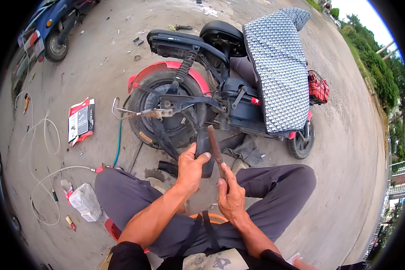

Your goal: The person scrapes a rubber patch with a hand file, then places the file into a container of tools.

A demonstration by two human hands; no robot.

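In my left hand is a black rubber inner tube, gripped with the thumb along its side. The tube runs out from the rear wheel of a red and black scooter lying just ahead. My right hand holds a rusty, flat file by its lower end, pointing up and away from me. The file's blade is close beside the tube; whether they touch I cannot tell. My fingers' undersides are hidden.
A patterned cover drapes the scooter's front. At left are a clear air hose, a red-and-white packet, a grey block and small tools. Dark cloth lies under the scooter. Another vehicle stands upper left.
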